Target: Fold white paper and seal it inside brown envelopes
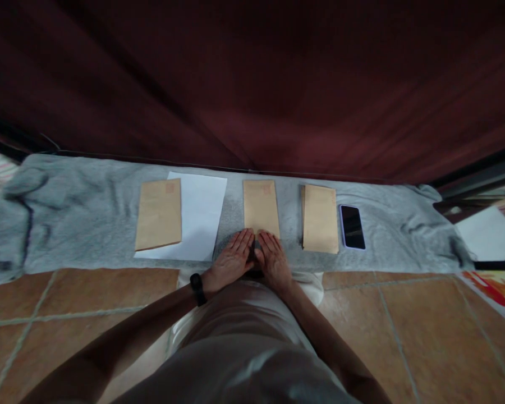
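A brown paper envelope [260, 205] lies flat on the grey cloth in front of me. My left hand [234, 253] rests on its near edge with the fingers stretched out. Beside it my right hand [272, 255] lies flat on the same edge, fingers straight and pointing away from me. The hands hide the envelope's near end. To the left, a pile of brown envelopes [159, 216] partly covers white paper [202, 210]. Another stack of envelopes [320, 219] lies to the right.
A phone [352, 227] with a dark screen lies right of the right-hand stack. Grey cloth [395, 224] covers the narrow surface, and a dark red curtain-like fabric [252, 90] hangs behind it. White sheets [490, 235] and a colourful print [494, 292] are at the far right.
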`<state>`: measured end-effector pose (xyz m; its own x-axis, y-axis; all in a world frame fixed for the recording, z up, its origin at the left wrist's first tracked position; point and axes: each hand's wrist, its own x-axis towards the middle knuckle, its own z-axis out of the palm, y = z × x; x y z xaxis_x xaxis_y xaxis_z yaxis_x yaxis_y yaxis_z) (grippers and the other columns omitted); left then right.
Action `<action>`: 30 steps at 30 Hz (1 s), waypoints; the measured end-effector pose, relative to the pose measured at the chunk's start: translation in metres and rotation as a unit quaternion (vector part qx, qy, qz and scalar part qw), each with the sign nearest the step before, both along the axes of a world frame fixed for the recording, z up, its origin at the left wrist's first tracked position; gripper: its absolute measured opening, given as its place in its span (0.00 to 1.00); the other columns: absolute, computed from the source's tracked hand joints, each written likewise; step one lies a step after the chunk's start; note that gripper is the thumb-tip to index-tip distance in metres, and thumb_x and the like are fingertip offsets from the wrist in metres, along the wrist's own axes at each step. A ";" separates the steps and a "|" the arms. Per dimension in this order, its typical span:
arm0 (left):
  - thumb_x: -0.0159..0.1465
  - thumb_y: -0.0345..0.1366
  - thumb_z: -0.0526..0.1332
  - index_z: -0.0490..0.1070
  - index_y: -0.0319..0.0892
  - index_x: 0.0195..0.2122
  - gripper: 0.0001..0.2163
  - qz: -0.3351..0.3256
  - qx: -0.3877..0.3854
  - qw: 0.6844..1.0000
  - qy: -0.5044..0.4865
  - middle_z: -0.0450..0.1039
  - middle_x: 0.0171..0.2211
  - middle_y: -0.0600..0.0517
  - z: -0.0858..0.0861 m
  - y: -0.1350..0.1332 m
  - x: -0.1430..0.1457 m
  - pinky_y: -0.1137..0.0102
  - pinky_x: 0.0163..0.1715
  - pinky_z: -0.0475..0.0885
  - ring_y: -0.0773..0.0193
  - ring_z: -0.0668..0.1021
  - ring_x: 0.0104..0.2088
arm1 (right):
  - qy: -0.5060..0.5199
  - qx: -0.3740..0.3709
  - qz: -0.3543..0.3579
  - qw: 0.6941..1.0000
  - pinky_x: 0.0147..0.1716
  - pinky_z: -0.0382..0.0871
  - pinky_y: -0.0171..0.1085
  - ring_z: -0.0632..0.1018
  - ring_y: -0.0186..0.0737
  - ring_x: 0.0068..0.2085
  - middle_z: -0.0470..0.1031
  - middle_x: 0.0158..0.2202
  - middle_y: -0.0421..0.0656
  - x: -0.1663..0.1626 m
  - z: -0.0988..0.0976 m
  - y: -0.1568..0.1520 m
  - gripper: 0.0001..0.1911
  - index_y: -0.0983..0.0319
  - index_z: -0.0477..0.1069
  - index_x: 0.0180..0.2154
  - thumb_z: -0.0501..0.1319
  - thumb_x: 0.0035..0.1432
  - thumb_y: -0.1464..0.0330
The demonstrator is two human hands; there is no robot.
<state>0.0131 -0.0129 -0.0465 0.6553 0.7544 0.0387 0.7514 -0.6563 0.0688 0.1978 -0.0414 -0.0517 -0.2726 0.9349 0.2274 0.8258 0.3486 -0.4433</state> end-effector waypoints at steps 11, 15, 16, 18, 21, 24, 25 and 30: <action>0.69 0.43 0.57 0.56 0.24 0.70 0.34 -0.008 0.004 1.000 -0.004 0.54 0.72 0.33 0.007 0.004 0.011 0.55 0.73 0.50 0.47 0.55 0.73 | -0.011 -0.017 -0.002 1.000 0.71 0.55 0.52 0.62 0.46 0.71 0.64 0.69 0.53 -0.003 0.000 0.004 0.27 0.68 0.58 0.69 0.46 0.76 0.63; 0.69 0.42 0.57 0.55 0.25 0.70 0.34 -0.019 0.002 1.000 -0.010 0.52 0.72 0.33 0.006 0.010 0.022 0.55 0.73 0.49 0.47 0.55 0.73 | -0.015 -0.001 -0.028 0.999 0.70 0.56 0.52 0.63 0.46 0.71 0.64 0.69 0.52 0.003 -0.005 0.005 0.27 0.66 0.58 0.70 0.45 0.76 0.63; 0.69 0.43 0.58 0.55 0.25 0.70 0.34 -0.023 0.000 1.000 -0.010 0.52 0.72 0.33 0.005 0.011 0.023 0.55 0.73 0.49 0.47 0.55 0.73 | -0.018 0.003 -0.034 0.999 0.70 0.56 0.52 0.63 0.46 0.71 0.64 0.69 0.52 0.004 -0.006 0.005 0.26 0.66 0.59 0.69 0.45 0.76 0.63; 0.69 0.44 0.58 0.54 0.24 0.70 0.35 -0.029 -0.006 1.000 -0.010 0.51 0.72 0.32 0.004 0.013 0.025 0.55 0.73 0.49 0.46 0.54 0.73 | -0.023 0.007 -0.040 0.999 0.70 0.55 0.52 0.64 0.47 0.70 0.64 0.69 0.52 0.007 -0.008 0.005 0.26 0.67 0.60 0.69 0.46 0.76 0.63; 0.69 0.44 0.59 0.54 0.25 0.71 0.36 -0.032 -0.017 0.999 -0.005 0.50 0.73 0.32 0.003 0.015 0.025 0.55 0.73 0.49 0.47 0.54 0.74 | -0.028 0.008 -0.039 0.999 0.71 0.55 0.51 0.63 0.47 0.71 0.64 0.69 0.52 0.008 -0.009 0.004 0.26 0.67 0.60 0.68 0.46 0.76 0.63; 0.69 0.44 0.58 0.53 0.25 0.71 0.35 -0.034 -0.023 0.999 -0.003 0.51 0.72 0.33 0.003 0.015 0.024 0.55 0.73 0.48 0.47 0.53 0.74 | -0.028 0.004 -0.039 0.999 0.70 0.55 0.52 0.63 0.46 0.71 0.64 0.70 0.51 0.009 -0.008 0.004 0.26 0.66 0.59 0.69 0.46 0.76 0.64; 0.69 0.44 0.58 0.53 0.26 0.71 0.35 -0.035 -0.024 0.999 -0.003 0.51 0.72 0.33 0.004 0.015 0.024 0.55 0.73 0.48 0.48 0.53 0.74 | -0.028 0.003 -0.038 0.999 0.70 0.55 0.52 0.63 0.46 0.71 0.64 0.70 0.52 0.009 -0.008 0.004 0.26 0.65 0.59 0.70 0.46 0.76 0.64; 0.71 0.46 0.56 0.52 0.29 0.72 0.35 -0.034 -0.027 0.999 -0.004 0.52 0.73 0.35 0.007 0.016 0.019 0.56 0.73 0.48 0.49 0.54 0.74 | -0.031 0.004 -0.039 0.999 0.70 0.55 0.53 0.62 0.46 0.72 0.62 0.70 0.52 0.011 -0.008 0.003 0.26 0.64 0.58 0.70 0.47 0.76 0.64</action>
<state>0.0322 0.0030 -0.0392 0.7052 0.7090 0.0054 0.7042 -0.7012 0.1115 0.2090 -0.0386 -0.0601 -0.2137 0.9520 0.2190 0.8763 0.2859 -0.3878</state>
